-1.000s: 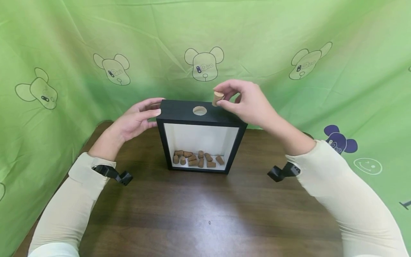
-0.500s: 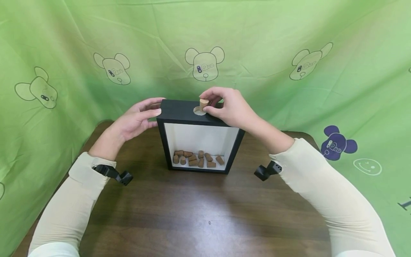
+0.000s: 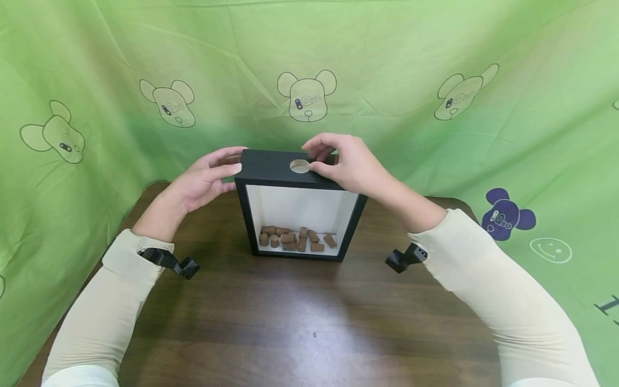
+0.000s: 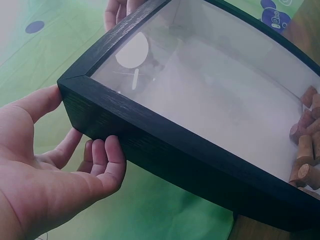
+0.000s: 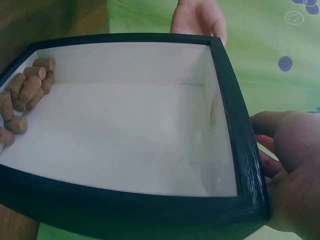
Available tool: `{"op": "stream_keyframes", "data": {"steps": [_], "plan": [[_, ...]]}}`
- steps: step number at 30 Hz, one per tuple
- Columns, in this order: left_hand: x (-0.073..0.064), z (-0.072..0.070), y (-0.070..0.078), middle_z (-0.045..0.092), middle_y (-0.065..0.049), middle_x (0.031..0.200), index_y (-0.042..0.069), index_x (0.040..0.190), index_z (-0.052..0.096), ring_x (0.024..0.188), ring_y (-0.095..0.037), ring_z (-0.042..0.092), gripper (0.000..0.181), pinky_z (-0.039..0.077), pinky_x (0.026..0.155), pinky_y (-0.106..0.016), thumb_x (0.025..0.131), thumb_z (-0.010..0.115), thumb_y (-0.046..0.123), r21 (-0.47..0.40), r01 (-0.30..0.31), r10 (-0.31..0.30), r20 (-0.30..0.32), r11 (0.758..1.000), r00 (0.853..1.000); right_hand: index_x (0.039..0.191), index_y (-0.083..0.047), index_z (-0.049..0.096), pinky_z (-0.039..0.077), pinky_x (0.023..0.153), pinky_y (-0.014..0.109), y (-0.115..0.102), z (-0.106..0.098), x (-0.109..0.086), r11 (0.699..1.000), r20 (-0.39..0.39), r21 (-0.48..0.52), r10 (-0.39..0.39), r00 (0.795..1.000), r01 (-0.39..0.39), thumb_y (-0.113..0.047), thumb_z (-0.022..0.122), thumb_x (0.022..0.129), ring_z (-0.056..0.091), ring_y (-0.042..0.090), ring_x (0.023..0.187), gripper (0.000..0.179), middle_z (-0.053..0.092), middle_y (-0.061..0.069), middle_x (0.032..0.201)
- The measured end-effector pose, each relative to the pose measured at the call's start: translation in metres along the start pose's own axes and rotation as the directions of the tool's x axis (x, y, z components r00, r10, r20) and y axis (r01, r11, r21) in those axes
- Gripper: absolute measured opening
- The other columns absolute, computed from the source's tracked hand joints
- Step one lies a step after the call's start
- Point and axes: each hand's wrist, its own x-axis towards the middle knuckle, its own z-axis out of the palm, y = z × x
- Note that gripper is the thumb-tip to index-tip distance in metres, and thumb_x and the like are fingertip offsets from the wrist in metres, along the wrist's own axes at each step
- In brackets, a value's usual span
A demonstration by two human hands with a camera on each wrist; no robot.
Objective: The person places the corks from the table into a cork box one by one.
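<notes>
A black-framed shadow box [image 3: 271, 165] with a clear front and white inside stands upright on the table. Its top has a round hole [image 3: 300, 166]. Several brown corks [image 3: 316, 247] lie heaped along the bottom inside, also visible behind the front pane in both wrist views. My left hand [image 3: 200, 180] holds the box's upper left corner, thumb on the side and fingers bent against it [image 4: 107, 157]. My right hand [image 3: 350, 164] hovers at the top, just right of the hole, thumb and fingers apart with nothing visible between them. Some of its fingertips are hidden.
The dark brown wooden table [image 3: 271, 322] extends in front of the box. Green cloth [image 3: 387, 70] printed with bear faces hangs behind and at both sides. A black wrist camera [image 3: 403, 258] juts from each sleeve.
My right hand moved left to the hole with a cork and let it go. The cork dropped inside, joining the heap at the bottom. The left hand stayed put.
</notes>
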Motion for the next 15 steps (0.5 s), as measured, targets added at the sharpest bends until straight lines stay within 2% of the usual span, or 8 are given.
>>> {"op": "stream_keyframes", "data": {"steps": [5,10,12,15], "plan": [[0.0,-0.001,-0.002,0.044,-0.007,0.14,0.002,0.157,0.031,0.108,-0.015,0.06,0.054,0.05,0.091,-0.027,0.105,0.048,0.004,0.004,-0.001,0.001,-0.007,1.0,1.0,0.123,-0.008,0.07,0.051,0.08,0.034,0.006,-0.012,-0.005,0.999,-0.008,-0.043,0.007,1.0,-0.008,-0.011,0.075,0.093,0.066,0.018,0.097,0.03,0.073,0.006,0.111],[0.001,-0.003,-0.009,0.042,-0.008,0.143,0.004,0.156,0.034,0.112,-0.016,0.057,0.053,0.05,0.089,-0.026,0.106,0.05,0.008,0.031,-0.061,0.062,-0.033,0.998,0.998,0.125,-0.009,0.069,0.05,0.082,0.036,0.016,-0.032,-0.014,0.995,-0.031,-0.077,0.057,0.998,-0.059,-0.015,0.07,0.096,0.065,0.02,0.101,0.03,0.072,0.009,0.113],[0.0,-0.004,-0.012,0.04,-0.009,0.146,0.004,0.156,0.034,0.116,-0.017,0.054,0.053,0.049,0.09,-0.026,0.106,0.05,0.01,0.065,-0.086,0.089,-0.051,0.994,0.995,0.127,-0.01,0.068,0.05,0.083,0.036,0.02,-0.042,-0.02,0.992,-0.04,-0.089,0.084,0.996,-0.087,-0.017,0.068,0.097,0.064,0.02,0.103,0.031,0.071,0.01,0.115],[-0.002,-0.004,-0.013,0.038,-0.012,0.15,0.004,0.155,0.036,0.127,-0.019,0.047,0.052,0.049,0.096,-0.027,0.107,0.05,0.018,0.161,-0.111,0.127,-0.095,0.981,0.987,0.131,-0.01,0.066,0.049,0.085,0.031,0.027,-0.06,-0.03,0.986,-0.055,-0.103,0.124,0.991,-0.129,-0.021,0.066,0.099,0.062,0.019,0.105,0.033,0.07,0.011,0.119]]}}
